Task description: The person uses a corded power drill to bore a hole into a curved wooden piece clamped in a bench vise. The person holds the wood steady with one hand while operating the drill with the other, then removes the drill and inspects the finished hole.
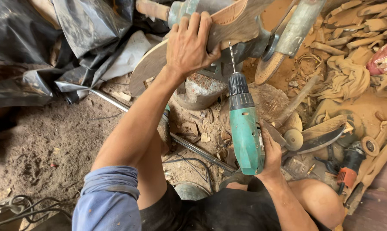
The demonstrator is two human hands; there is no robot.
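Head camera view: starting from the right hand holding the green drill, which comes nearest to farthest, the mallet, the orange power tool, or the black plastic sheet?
From the right hand on the green drill:
1. Mallet, just right of it.
2. Orange power tool, farther right, on the floor.
3. Black plastic sheet, far upper left.

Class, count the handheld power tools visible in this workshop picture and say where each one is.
2: a green drill in the right hand, and an orange and black tool lying on the floor at right. Others may be hidden among the clutter.

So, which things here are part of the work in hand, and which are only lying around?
In use:
left hand pressing the wooden piece
right hand holding the green drill

Lying about:
hammer
curved blade
orange power tool
black plastic sheet
metal rod
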